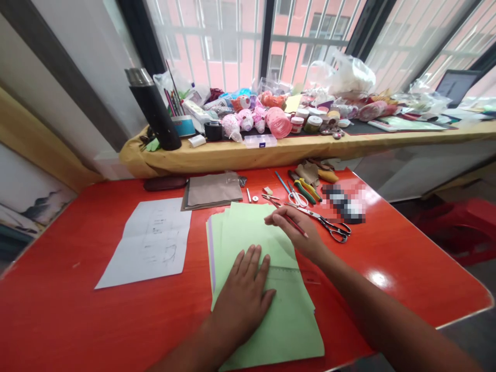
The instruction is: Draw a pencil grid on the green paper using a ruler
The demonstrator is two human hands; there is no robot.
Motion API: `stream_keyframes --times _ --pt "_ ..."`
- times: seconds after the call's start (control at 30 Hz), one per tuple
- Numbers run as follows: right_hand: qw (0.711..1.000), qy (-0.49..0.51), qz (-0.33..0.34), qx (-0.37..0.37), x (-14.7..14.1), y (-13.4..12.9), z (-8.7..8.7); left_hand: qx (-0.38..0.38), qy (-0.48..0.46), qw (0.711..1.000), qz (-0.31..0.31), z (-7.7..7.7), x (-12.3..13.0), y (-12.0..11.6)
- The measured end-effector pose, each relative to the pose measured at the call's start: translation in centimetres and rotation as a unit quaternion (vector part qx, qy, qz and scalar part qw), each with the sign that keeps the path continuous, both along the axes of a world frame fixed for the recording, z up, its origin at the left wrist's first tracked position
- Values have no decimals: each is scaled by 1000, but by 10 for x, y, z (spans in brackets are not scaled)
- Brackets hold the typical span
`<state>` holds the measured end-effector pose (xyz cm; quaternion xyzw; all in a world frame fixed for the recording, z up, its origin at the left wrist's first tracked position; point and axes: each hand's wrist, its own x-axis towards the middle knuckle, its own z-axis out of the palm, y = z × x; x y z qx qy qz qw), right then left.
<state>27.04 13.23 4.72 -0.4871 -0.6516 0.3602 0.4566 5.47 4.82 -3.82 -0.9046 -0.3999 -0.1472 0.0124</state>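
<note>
The person's left hand (pixel 246 292) lies flat, fingers loosely spread, on the green paper (pixel 281 330). The right hand (pixel 301 240) pinches a red pencil (pixel 296 226) over the paper's far right edge. What looks from here like a transparent ruler (pixel 285 269) crosses the paper; black-handled scissors (pixel 328 223) lie to its right.

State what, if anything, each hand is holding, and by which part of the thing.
The right hand holds a slim red pencil, seemingly around its middle. The left hand lies flat on light-green paper, grasping nothing.
</note>
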Motion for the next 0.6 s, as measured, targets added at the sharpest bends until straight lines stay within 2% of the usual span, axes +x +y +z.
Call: stream_keyframes --times 0.17,0.3,0.43,0.6 --pt "995 -90 40 11 20 -44 6 3 -6 1000 13 -1 3 3" --pt "992 -126 28 17 42 -64 4 6 -10 1000 24 -2 6 8" --pt "990 -137 12 19 61 -79 -4 7 -9 1000 26 -3 8 11" --pt "987 -153 41 12 73 -96 -23 5 -7 1000 18 0 3 12"
